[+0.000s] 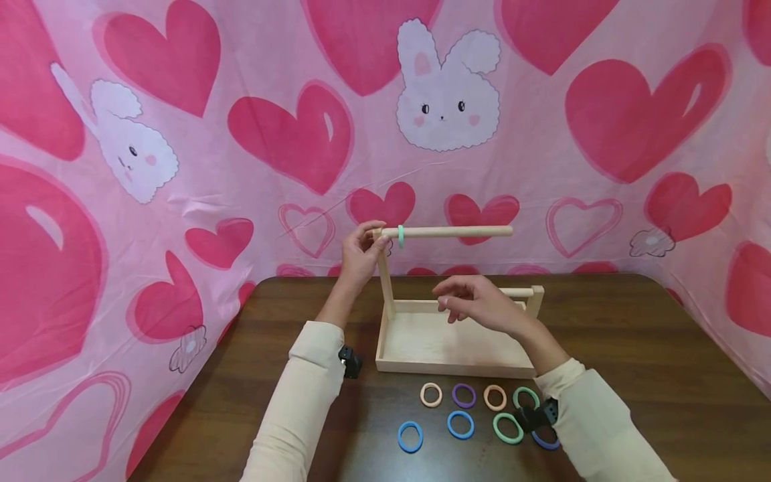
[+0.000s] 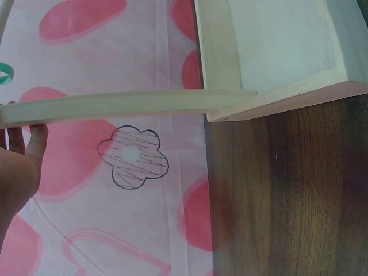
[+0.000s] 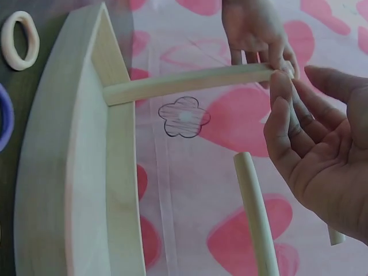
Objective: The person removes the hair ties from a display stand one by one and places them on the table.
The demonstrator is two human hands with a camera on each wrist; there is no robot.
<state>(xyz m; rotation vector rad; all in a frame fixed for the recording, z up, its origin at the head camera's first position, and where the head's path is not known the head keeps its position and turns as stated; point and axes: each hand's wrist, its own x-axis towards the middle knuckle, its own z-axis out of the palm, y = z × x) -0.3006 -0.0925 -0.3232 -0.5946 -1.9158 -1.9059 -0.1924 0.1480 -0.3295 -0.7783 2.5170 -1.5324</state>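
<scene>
My left hand (image 1: 360,258) grips the top of the upright wooden post (image 1: 385,284), where the long upper rod (image 1: 458,231) meets it. A mint-green ring (image 1: 401,237) hangs on that rod, close to the post and beside my left fingertips. The post stands at the left end of a shallow wooden tray (image 1: 452,369). My right hand (image 1: 478,302) hovers over the tray, below the upper rod, with loosely bent fingers and nothing in them. In the right wrist view the right hand (image 3: 322,144) overlaps the left hand (image 3: 253,29) and hides most of the upper rod.
A shorter rod on a low post (image 1: 534,301) stands at the tray's right side. In front of the tray lie several rings in two rows, including a peach ring (image 1: 422,395), a purple ring (image 1: 454,395) and a blue ring (image 1: 399,438). The right wrist camera partly covers one ring.
</scene>
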